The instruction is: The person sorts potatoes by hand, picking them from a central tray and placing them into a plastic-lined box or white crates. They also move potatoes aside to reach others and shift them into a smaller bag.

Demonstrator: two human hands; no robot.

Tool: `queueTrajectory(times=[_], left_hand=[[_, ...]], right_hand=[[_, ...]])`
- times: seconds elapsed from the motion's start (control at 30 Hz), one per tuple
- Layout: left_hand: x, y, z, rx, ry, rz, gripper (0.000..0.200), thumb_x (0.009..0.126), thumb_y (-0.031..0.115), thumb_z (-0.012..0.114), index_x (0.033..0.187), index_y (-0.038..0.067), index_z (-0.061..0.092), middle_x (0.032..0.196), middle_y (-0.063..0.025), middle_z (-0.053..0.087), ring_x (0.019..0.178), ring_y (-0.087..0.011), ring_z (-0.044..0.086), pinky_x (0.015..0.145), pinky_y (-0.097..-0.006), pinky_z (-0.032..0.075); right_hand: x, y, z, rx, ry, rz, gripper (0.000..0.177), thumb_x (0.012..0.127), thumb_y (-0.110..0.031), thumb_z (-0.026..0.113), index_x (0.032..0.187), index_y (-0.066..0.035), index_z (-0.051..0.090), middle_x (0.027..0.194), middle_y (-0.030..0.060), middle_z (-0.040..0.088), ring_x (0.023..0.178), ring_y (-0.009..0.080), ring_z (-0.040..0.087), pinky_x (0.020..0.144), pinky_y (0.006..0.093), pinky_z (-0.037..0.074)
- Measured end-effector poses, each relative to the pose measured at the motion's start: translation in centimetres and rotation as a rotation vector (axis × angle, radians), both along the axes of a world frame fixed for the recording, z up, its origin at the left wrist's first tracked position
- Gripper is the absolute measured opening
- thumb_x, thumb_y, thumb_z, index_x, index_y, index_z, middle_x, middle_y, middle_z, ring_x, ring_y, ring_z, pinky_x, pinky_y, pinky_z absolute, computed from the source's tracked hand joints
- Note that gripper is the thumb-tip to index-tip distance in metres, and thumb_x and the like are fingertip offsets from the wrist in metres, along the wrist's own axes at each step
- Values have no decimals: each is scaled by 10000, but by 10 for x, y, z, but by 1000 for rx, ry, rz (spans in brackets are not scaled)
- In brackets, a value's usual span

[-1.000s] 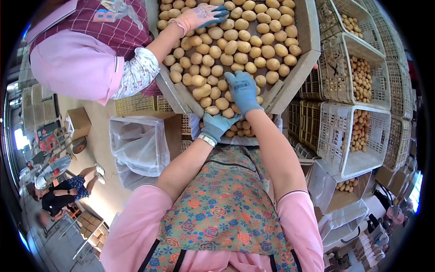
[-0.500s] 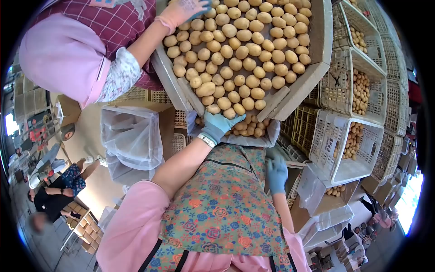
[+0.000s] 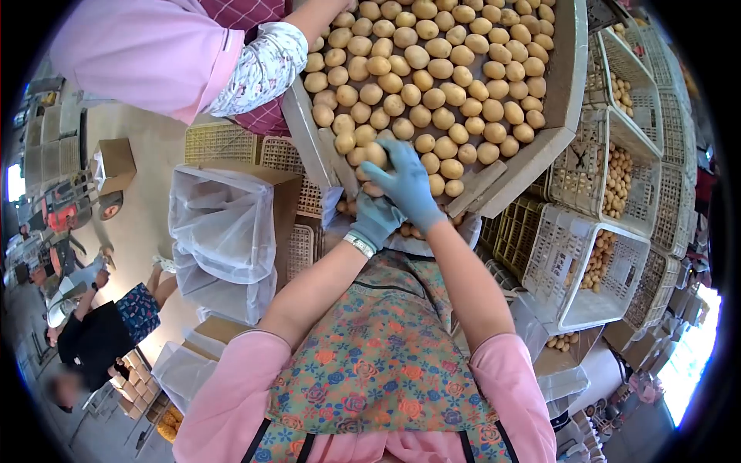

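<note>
Small yellow-brown potatoes point(image 3: 440, 69) cover the sorting tray point(image 3: 570, 69), which narrows toward me into a chute. My right hand point(image 3: 407, 185), in a blue glove, reaches to the left side of the chute mouth. Its thumb and fingers close round a potato point(image 3: 376, 154) there. My left hand point(image 3: 377, 219), also gloved and with a watch at the wrist, is just below the chute mouth. Part of it is behind my right hand, so its fingers cannot be made out fully. Under both hands is a lined box point(image 3: 472, 230) with potatoes in it.
Another person's floral sleeve point(image 3: 266, 65) reaches over the tray's upper left. Stacked plastic crates point(image 3: 571, 266) with potatoes stand at the right. Left of me are a carton with a clear plastic liner point(image 3: 224, 224) and a yellow crate point(image 3: 224, 145). Someone in black point(image 3: 100, 339) is farther left.
My right hand has come up from beside my apron to the chute and closed round a potato. My left hand has shifted slightly down. The other person's arm has moved right and up.
</note>
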State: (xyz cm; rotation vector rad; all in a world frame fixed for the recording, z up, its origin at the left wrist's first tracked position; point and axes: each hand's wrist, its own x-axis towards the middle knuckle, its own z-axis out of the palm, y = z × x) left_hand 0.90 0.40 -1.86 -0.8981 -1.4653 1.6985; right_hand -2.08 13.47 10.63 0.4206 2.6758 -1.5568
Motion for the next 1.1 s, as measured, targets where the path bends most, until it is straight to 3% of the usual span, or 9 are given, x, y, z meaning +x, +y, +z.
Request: queueTrajectory(times=[0.07,0.13,0.27,0.4,0.47,0.5,0.67,0.97,1.1], left_hand=[[-13,14,62,-1108,691,-392,584,1044,453,430,1524,120,408,1518,-121,520,1433,-259,457,1179,-454,375],[-5,10,33,-937,560,-261,576,1049,453,430,1504,101,437,1532,-120,519,1429,-274,476,1161,-478,413],[-4,2,46,-1164,1377,-331,698,1029,575,409,1496,57,450,1563,-206,460,1422,-383,485,1122,-540,479],[-11,3,38,-1098,849,-687,820,1007,664,301,1536,46,404,1579,-251,420,1445,-429,442,1151,-549,447],[-10,-1,26,-1090,1089,-533,696,1055,567,310,1524,58,386,1526,-253,463,1423,-456,432,1160,-628,404],[-7,-12,-6,-1352,1808,-593,627,1077,492,302,1497,41,413,1538,-230,462,1413,-430,444,1147,-619,420],[-19,19,73,-2029,2748,-778,802,819,524,841,1436,98,555,1424,-61,629,1281,-231,592,1055,-377,518],[-20,31,111,-1988,2910,-950,938,867,589,773,1560,72,406,1612,-86,446,1462,-246,413,1209,-380,382],[-19,25,87,-1936,2725,-893,958,859,591,780,1567,75,394,1611,-88,444,1472,-258,399,1218,-379,370]], right_hand=[[27,9,8,-373,-115,-46,638,980,-445,678,1461,-68,494,1349,157,597,1237,333,619,1048,483,492],[56,6,17,-1592,-61,-325,653,1059,-494,532,1545,-78,403,1433,198,576,1333,352,573,1127,503,466],[87,13,41,-1991,-11,-314,721,1069,-545,478,1587,-71,316,1492,219,525,1347,421,558,1132,576,463],[108,11,32,-1984,105,-358,628,1063,-468,538,1530,-75,392,1434,201,573,1303,398,601,1081,535,526],[125,13,33,-1818,66,-423,500,1052,-354,603,1443,-64,488,1263,146,643,1131,293,681,944,402,602],[131,13,35,-1871,111,-380,445,1061,-345,591,1399,-64,518,1186,124,651,1019,249,676,845,356,591],[172,24,21,-1995,237,-252,564,1088,-573,419,1282,-67,574,894,87,638,679,173,601,526,265,511],[210,31,43,-2047,355,-630,718,1027,-660,469,1509,-129,434,1391,184,582,1338,396,563,1092,602,513],[211,25,57,-1874,270,-775,629,1057,-594,477,1476,-125,454,1300,141,621,1208,311,639,981,485,594]])
